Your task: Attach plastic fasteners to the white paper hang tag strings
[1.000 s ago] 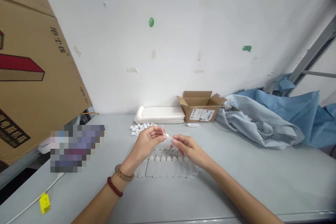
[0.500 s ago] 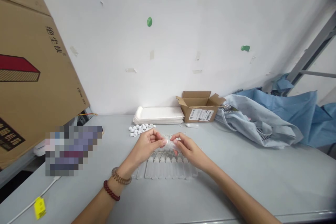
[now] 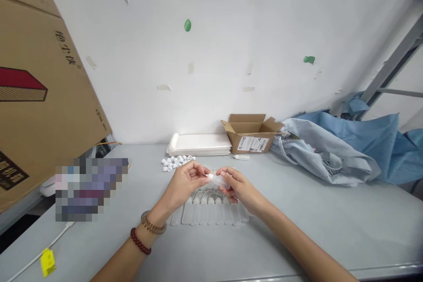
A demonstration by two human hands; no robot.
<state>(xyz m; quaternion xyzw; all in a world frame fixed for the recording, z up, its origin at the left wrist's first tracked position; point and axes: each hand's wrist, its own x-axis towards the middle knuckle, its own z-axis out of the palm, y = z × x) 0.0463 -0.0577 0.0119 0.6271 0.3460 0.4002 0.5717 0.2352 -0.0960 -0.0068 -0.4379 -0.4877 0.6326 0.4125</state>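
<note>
The left hand [image 3: 183,183] pinches a white cap [image 3: 210,176] between thumb and fingertips; the right hand [image 3: 243,188] has its fingers closed on the translucent plastic tube [image 3: 218,181] joined to it, above the grey table [image 3: 198,253]. Below lie similar tubes [image 3: 211,213] in a row; beyond, loose white caps [image 3: 176,163], stacked white sleeves [image 3: 201,143] and an open cardboard box [image 3: 253,143].

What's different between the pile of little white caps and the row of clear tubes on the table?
The white caps are short and stubby; the clear tubes are long and slim. The caps look opaque, the tubes see-through. The caps lie in a loose heap, the tubes side by side. Both lie on the grey table.
</note>
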